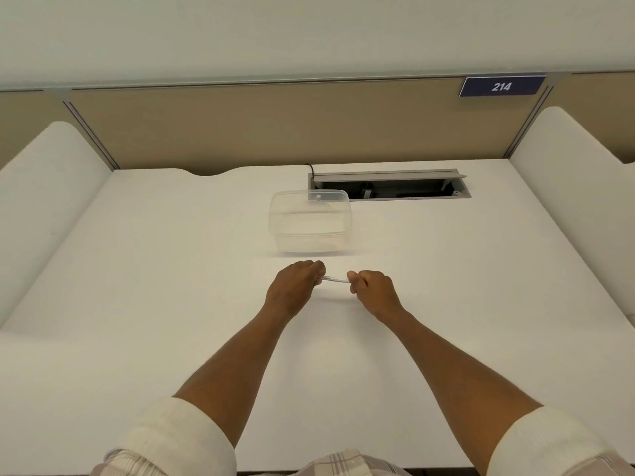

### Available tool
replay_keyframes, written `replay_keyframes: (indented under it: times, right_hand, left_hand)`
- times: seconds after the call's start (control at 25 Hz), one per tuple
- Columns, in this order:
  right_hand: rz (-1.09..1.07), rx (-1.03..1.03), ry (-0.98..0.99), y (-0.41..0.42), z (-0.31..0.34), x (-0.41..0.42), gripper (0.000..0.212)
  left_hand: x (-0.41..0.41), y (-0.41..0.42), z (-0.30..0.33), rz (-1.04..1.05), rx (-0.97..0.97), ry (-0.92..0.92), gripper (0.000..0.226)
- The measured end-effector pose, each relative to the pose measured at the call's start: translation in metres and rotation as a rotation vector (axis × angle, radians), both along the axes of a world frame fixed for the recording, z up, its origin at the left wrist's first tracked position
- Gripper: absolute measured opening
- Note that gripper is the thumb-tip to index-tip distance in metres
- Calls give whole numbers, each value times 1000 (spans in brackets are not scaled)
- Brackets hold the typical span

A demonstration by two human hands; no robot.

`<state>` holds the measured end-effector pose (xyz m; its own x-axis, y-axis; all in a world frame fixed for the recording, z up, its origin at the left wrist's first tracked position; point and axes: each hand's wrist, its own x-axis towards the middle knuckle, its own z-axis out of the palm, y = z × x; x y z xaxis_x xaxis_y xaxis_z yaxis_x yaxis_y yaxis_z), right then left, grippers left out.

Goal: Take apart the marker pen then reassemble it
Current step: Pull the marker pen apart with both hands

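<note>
A thin white marker pen [335,279] is held level a little above the white desk [171,269], with only a short middle stretch of its barrel showing. My left hand [295,286] is closed around its left end. My right hand [372,290] pinches its right end between thumb and fingers. Both ends of the pen are hidden inside the hands, so I cannot tell whether a cap is on it.
A clear plastic container [310,221] stands just beyond my hands. Behind it, an open cable tray [390,188] is set into the desk. White side dividers [48,187] flank the desk, and a tan partition with a "214" sign [501,86] closes the back.
</note>
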<state>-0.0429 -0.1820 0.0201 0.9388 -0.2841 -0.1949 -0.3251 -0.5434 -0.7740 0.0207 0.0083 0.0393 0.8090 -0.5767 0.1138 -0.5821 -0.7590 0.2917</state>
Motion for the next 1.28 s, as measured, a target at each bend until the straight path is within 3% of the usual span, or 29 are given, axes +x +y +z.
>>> replay_keyframes:
  times: [0.2, 0.36, 0.84, 1.28]
  right_hand:
    - [-100, 349, 246, 4, 7, 4, 45]
    - [-108, 432, 328, 5, 15, 14, 49]
    - [-123, 335, 198, 0, 7, 43, 45]
    - [-19, 254, 94, -1, -4, 47, 47]
  left_hand:
    - [0, 6, -1, -8, -16, 52, 13]
    - [8, 8, 3, -6, -23, 45, 14]
    - [28, -4, 4, 33, -60, 165, 10]
    - [34, 3, -8, 34, -42, 258, 25]
